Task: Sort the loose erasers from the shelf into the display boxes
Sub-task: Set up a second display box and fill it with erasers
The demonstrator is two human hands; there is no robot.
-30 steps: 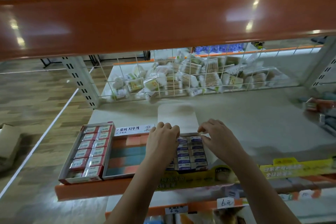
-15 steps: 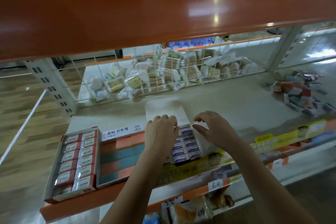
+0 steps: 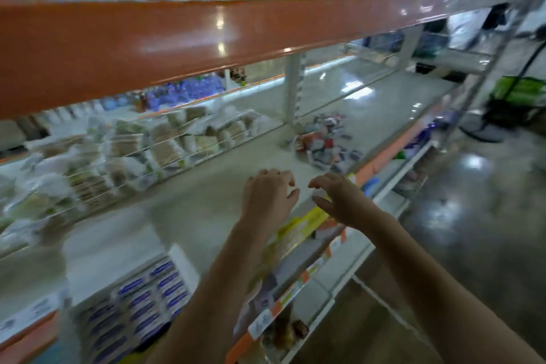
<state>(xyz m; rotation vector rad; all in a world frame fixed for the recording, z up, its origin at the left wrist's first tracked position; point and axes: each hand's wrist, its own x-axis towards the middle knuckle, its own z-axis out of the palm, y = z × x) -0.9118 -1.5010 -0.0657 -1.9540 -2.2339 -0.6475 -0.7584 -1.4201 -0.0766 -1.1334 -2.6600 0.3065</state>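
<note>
**Empty hands over shelf, eraser pile ahead**

Left hand (image 3: 270,196) & right hand (image 3: 339,201) hover side by side above the shelf (image 3: 189,216), fingers loosely curled, holding nothing. Loose erasers (image 3: 323,142) lie heaped farther along, toward the right. Display box (image 3: 141,301) w/ blue-labelled erasers sits at shelf's front left. Frame blurred.

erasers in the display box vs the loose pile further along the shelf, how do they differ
The erasers in the display box lie in neat rows, blue-labelled faces up; the loose pile is a jumble facing every way. The boxed ones look alike, all blue and white; the pile mixes red, white and blue wrappers. The box sits at the shelf's front edge behind both hands; the pile lies beyond the left hand and right hand. Both rest on the same shelf.
</note>
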